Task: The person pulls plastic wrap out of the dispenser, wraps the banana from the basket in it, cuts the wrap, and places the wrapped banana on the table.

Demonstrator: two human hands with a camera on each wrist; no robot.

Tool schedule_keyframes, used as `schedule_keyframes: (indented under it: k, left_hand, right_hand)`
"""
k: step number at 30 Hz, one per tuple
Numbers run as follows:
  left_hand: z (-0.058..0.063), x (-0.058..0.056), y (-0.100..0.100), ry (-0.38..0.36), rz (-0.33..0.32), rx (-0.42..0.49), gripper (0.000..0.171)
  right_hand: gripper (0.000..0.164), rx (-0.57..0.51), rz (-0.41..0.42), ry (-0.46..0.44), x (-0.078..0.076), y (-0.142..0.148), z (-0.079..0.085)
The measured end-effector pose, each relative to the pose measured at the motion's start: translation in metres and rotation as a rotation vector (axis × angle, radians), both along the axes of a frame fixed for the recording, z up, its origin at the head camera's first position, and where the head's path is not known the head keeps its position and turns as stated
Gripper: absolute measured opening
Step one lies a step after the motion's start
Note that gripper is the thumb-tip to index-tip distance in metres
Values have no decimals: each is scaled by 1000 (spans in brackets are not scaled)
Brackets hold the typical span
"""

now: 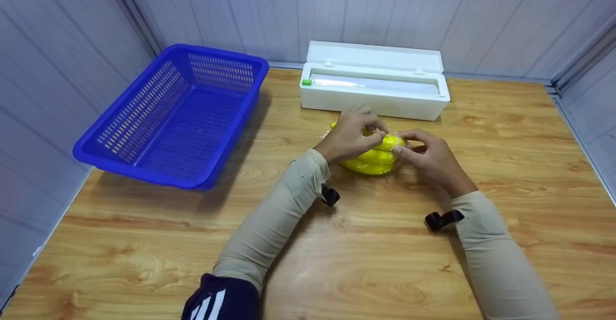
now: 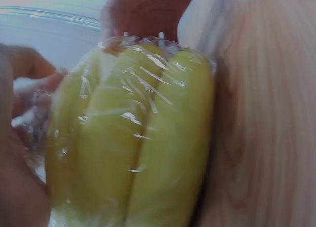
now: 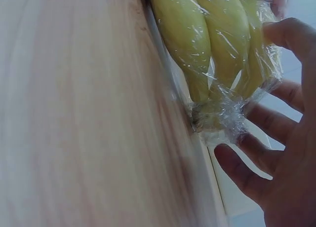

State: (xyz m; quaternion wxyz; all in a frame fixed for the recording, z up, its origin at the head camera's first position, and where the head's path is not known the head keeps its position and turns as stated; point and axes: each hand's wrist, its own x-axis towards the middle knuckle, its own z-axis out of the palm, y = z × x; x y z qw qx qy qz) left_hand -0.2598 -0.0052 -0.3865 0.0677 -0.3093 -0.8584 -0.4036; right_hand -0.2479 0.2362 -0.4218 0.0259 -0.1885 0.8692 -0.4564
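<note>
A bunch of yellow bananas [image 1: 369,165], covered in clear plastic wrap [image 3: 228,113], lies on the wooden table between both hands. My left hand [image 1: 352,134] reaches over the top of the bunch and pinches crumpled wrap [image 2: 35,119] at its side. At the other end, the thumb and fingers of my right hand [image 1: 433,159] hold the wrapped bunch, with bunched film by the fingers in the right wrist view. Shiny creases of wrap run across the bananas [image 2: 168,138] in the left wrist view.
Behind the hands stands a long white box [image 1: 373,106], its lid [image 1: 375,56] raised, holding a roll of film [image 1: 380,85] and a small green piece [image 1: 306,82]. A blue plastic basket [image 1: 236,132] sits on the left. Panelled walls [image 1: 269,12] border the table [image 1: 365,262].
</note>
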Motion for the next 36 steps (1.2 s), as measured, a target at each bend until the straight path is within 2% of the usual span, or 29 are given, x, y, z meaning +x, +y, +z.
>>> schedule_keyframes:
  k: [2, 6, 10, 14, 18, 22, 25, 30, 33, 36]
  left_hand:
    - [4, 1, 1, -50, 27, -50, 13]
    - [8, 3, 4, -123, 66, -67, 10]
    - [7, 3, 7, -109, 75, -20, 10]
    - [2, 1, 6, 9, 12, 34, 11]
    - [-4, -2, 0, 188, -85, 46, 13]
    - [-6, -5, -6, 381, -127, -33, 13]
    - [-4, -6, -10, 442, -139, -100, 12]
    - [4, -5, -19, 387, -154, -210, 15]
    - [9, -3, -23, 338, -144, -283, 20]
    - [11, -4, -26, 320, -139, -318, 24]
  right_hand:
    - [44, -6, 2, -5, 0, -1, 1]
    - [44, -32, 3, -29, 0, -2, 0]
    - [44, -34, -2, -20, 0, -2, 1]
    - [43, -1, -13, 38, 1, -3, 1]
    - [38, 10, -3, 114, 1, -5, 0]
    - [38, -7, 20, 187, 2, -7, 0]
    - [44, -4, 47, 254, 2, -8, -1]
    - [47, 3, 88, 378, 2, -10, -2]
    - [39, 15, 96, 463, 2, -11, -3]
    - [30, 49, 100, 553, 1, -12, -5]
